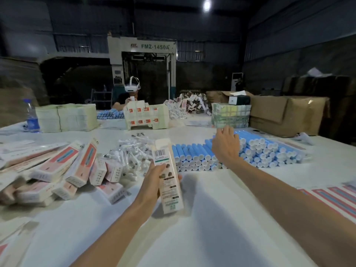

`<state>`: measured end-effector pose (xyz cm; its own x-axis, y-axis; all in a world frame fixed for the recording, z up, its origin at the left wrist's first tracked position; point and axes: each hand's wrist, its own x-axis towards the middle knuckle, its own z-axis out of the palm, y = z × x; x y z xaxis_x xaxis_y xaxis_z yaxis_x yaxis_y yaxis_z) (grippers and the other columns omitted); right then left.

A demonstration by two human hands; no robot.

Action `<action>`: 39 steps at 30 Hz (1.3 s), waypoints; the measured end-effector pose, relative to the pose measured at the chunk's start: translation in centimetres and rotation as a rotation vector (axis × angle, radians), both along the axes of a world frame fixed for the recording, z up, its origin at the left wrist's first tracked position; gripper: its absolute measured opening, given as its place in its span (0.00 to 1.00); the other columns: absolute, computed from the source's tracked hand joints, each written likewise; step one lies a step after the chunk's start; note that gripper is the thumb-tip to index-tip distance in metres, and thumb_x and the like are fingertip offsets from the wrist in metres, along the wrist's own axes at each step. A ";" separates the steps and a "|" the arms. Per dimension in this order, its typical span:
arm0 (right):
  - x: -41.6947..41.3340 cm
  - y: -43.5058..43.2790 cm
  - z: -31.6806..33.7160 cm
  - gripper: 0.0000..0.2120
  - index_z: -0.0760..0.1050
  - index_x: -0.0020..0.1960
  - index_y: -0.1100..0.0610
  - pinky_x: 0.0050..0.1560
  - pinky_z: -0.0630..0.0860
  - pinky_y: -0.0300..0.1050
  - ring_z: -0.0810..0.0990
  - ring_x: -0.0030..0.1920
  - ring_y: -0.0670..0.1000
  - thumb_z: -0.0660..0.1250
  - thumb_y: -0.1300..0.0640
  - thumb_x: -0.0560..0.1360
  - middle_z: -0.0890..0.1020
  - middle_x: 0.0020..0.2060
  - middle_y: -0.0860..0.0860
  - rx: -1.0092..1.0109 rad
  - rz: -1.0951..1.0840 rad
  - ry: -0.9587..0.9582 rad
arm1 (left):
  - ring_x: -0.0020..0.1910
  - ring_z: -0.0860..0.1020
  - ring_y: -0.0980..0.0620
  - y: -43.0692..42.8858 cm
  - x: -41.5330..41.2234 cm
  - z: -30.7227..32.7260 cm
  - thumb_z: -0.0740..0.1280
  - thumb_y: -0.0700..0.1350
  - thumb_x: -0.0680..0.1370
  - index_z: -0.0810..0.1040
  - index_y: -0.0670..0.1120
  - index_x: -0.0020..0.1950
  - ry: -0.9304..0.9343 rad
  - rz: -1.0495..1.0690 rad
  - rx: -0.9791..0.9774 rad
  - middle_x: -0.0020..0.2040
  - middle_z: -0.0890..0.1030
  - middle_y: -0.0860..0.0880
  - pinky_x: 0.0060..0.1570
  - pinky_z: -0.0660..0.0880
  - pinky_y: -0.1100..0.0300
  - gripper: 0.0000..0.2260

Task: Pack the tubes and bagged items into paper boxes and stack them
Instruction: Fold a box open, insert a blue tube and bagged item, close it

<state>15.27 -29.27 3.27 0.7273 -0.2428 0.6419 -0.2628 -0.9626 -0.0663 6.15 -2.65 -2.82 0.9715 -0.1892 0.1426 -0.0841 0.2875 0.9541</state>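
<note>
My left hand [157,177] grips a long cream paper box [168,178] with a barcode, held upright over the white table [202,228]. My right hand [226,146] reaches forward with fingers spread, resting on the pile of blue tubes with white caps [265,151]; I cannot see a tube inside its grasp. More blue tubes [192,157] lie in rows just left of that hand. A heap of small clear bagged items [133,151] sits beyond the box. Packed pink-and-white boxes [63,170] lie piled at the left.
Flat box blanks [333,199] lie at the right edge. Stacks of folded cartons [67,117], [146,117] stand mid-table with a water bottle [31,116] at far left. Brown cardboard cartons [289,114] stand at back right. A person wearing a headset [131,97] works opposite.
</note>
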 end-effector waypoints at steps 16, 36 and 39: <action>3.2 -0.3 0.5 0.15 0.70 0.65 0.62 0.58 0.77 0.46 0.81 0.61 0.56 0.67 0.63 0.80 0.81 0.60 0.58 -0.288 -0.069 0.291 | 0.51 0.88 0.55 0.5 0.9 0.2 0.75 0.47 0.81 0.76 0.55 0.66 -0.135 0.147 0.112 0.52 0.89 0.53 0.49 0.81 0.55 0.16; -8.9 9.7 4.9 0.15 0.70 0.61 0.56 0.54 0.85 0.49 0.85 0.56 0.55 0.72 0.63 0.79 0.81 0.55 0.59 1.348 0.993 -0.148 | 0.53 0.87 0.55 1.0 -1.2 1.6 0.80 0.57 0.72 0.76 0.54 0.70 -0.203 0.035 0.204 0.54 0.89 0.53 0.46 0.83 0.62 0.28; -8.4 9.1 5.2 0.12 0.70 0.55 0.50 0.47 0.79 0.52 0.79 0.46 0.52 0.73 0.57 0.78 0.79 0.52 0.58 1.154 0.810 -0.051 | 0.53 0.87 0.55 1.3 -1.4 1.8 0.79 0.57 0.74 0.77 0.54 0.70 -0.229 0.044 0.218 0.54 0.89 0.53 0.44 0.82 0.64 0.27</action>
